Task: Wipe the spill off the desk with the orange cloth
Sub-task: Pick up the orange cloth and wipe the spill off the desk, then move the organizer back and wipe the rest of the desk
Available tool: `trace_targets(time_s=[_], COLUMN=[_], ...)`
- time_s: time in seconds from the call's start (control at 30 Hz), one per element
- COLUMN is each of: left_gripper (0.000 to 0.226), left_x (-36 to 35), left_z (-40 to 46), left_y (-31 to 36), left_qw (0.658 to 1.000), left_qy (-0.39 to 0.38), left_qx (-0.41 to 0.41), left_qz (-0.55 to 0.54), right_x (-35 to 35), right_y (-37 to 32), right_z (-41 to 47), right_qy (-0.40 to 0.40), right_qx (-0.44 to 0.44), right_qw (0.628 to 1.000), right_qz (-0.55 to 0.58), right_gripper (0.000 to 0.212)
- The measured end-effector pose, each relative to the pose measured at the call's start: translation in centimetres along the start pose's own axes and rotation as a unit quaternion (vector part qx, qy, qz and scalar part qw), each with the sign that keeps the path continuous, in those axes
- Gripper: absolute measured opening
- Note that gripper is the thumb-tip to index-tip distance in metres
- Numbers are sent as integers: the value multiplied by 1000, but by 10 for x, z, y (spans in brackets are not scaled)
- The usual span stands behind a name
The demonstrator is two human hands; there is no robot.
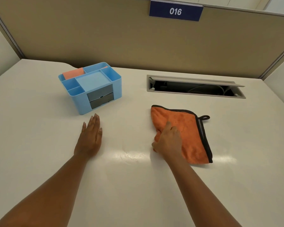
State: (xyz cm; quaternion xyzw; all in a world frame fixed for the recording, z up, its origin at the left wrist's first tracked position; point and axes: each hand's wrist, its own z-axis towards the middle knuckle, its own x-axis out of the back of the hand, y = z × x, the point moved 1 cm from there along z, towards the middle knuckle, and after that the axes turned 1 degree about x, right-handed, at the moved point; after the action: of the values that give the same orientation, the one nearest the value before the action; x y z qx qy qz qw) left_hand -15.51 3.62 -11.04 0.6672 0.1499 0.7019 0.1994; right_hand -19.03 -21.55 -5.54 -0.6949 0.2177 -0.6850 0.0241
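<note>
An orange cloth [187, 130] with a black border and a small hanging loop lies on the white desk [39, 112], right of centre. My right hand [168, 141] presses on the cloth's left edge, fingers gripping the bunched fabric. Just left of that hand a shiny wet smear [133, 155] glints on the desk surface. My left hand [89, 138] rests flat on the desk, palm down, fingers together, holding nothing, well left of the cloth.
A light blue desk organiser [92, 87] with grey drawers and orange notes stands beyond my left hand. An open cable tray slot [195, 86] is set in the desk behind the cloth. Beige partition walls enclose the desk on three sides.
</note>
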Motion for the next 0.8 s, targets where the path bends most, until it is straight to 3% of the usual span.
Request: trace_targets(time_s=[0.07, 0.2, 0.3, 0.37, 0.43, 0.47, 0.53, 0.6, 0.7, 0.8], left_gripper=[50, 60, 53, 52, 57, 60, 63, 61, 59, 65], left_x=[2, 2, 0, -1, -1, -1, -1, -1, 0, 10], left_z=[0, -3, -2, -2, -4, -4, -5, -5, -7, -8], left_y=[1, 2, 1, 1, 1, 1, 1, 1, 3, 7], left_qw=[1000, 1000, 1000, 1000, 1000, 1000, 1000, 1000, 1000, 987], left_qy=[-3, -4, -6, -8, -6, -3, 1, -1, 16, 122], left_qx=[0, 0, -2, 3, 2, -1, -5, -3, 4, 53], left_qz=[4, 6, 8, 11, 9, 6, 2, 2, -26, -89], right_x=[12, 56, 71, 64, 46, 33, 7, -15, -26, -21], right_y=[2, 28, 49, 53, 55, 55, 53, 51, 53, 49], right_z=[7, 24, 35, 38, 41, 39, 33, 29, 28, 34], right_qy=[-27, -79, -220, -200, -72, -46, -72, -67, -50, -36], right_qx=[2, -94, -107, -104, -40, 9, 72, 99, 104, 85], right_qw=[999, 962, 922, 918, 971, 989, 995, 990, 988, 993], right_qz=[36, 243, 300, 327, 225, 141, 13, -71, -102, -70], right_gripper=[66, 30, 28, 25, 30, 43, 68, 70, 68, 67])
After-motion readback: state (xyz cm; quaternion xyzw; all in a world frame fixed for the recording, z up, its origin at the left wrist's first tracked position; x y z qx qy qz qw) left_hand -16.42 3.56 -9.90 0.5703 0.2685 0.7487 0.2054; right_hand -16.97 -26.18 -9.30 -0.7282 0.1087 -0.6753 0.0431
